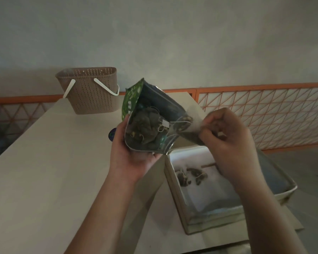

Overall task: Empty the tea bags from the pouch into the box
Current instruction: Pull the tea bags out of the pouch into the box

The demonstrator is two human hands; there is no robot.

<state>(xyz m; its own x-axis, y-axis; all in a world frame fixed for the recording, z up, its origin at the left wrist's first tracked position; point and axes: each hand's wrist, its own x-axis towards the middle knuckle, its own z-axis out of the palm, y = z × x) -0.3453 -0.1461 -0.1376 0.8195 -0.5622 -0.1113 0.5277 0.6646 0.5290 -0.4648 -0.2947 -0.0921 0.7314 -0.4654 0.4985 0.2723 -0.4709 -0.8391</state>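
A green foil pouch [155,105] is held up above the table, its mouth turned toward me and spread wide. Inside it lies a clump of dark tea bags [145,128] with strings and a small white tag. My left hand [131,153] cups the pouch from below and the left. My right hand [226,142] pinches the pouch's right lip and pulls it outward. Below the right hand sits an open grey box [264,200] with a pale lining, and a few tea bags [190,176] lie in its far end.
A brown perforated basket [92,90] with white handles stands at the table's far left. A small dark round object [112,134] peeks out behind my left hand. An orange wire-mesh railing [264,114] runs behind the pale table [44,162], whose right edge is beside the box.
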